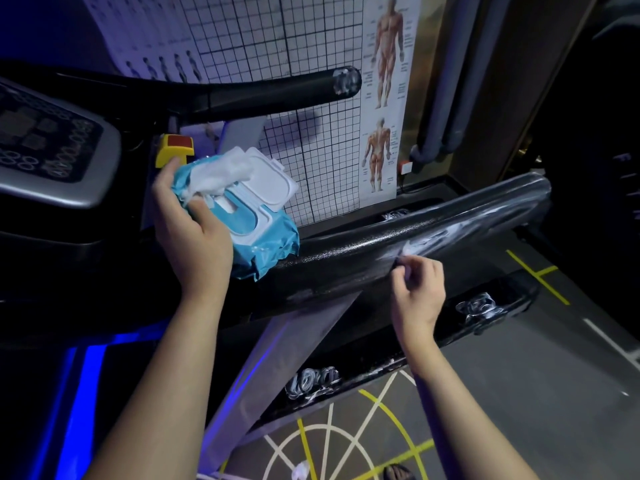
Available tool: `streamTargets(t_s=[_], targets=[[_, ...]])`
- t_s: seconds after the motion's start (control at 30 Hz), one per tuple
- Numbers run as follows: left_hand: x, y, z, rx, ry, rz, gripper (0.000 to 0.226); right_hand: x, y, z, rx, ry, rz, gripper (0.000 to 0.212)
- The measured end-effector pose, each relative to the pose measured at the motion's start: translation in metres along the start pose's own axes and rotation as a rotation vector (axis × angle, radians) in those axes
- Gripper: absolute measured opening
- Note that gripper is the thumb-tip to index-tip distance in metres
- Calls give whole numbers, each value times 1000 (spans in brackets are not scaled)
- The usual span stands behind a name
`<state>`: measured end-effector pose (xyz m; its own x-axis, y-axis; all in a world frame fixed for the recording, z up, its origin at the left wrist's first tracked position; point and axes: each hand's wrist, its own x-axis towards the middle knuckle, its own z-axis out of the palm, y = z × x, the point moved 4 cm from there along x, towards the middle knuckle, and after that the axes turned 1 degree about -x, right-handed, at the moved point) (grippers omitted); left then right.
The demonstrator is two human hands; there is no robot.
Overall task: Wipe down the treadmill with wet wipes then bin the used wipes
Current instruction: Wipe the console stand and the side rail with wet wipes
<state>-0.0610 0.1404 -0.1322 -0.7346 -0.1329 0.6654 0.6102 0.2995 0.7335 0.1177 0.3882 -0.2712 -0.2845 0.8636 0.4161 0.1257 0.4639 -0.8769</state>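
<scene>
A blue pack of wet wipes with its white flip lid open rests on the treadmill's black right handrail. My left hand grips the pack, and a crumpled white wipe sticks out of the opening by my fingers. My right hand hovers at the handrail with its fingers curled and nothing visibly held. White smears streak the rail beyond it. More white scribbles mark the black side rail below.
The treadmill console with a yellow and red safety key sits at the left. An upper black handlebar crosses above. A wall grid chart and anatomy poster stand behind. The grey floor with painted lines lies at the lower right.
</scene>
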Motion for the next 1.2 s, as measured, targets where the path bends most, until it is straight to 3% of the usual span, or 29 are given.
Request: streamTargets(t_s=[0.23, 0.4, 0.6, 0.8, 1.0, 1.07, 1.2], targets=[[1, 6, -1, -29, 7, 10, 56, 9, 2, -20, -29, -32, 44, 13], [-3, 17, 7, -70, 38, 24, 55, -13, -31, -3, 32, -104, -173, 18], [-19, 36, 50, -124, 7, 20, 53, 1, -27, 7, 15, -123, -275, 21], [-27, 24, 60, -133, 7, 10, 52, 50, 20, -18, -57, 80, -72, 17], [-32, 24, 63, -141, -6, 21, 53, 74, 31, -40, -50, 161, 79, 12], [-31, 23, 64, -141, -8, 17, 53, 51, 13, -32, -45, 123, -16, 13], [-32, 24, 62, -133, -14, 15, 53, -1, -15, 3, 25, -124, -207, 19]])
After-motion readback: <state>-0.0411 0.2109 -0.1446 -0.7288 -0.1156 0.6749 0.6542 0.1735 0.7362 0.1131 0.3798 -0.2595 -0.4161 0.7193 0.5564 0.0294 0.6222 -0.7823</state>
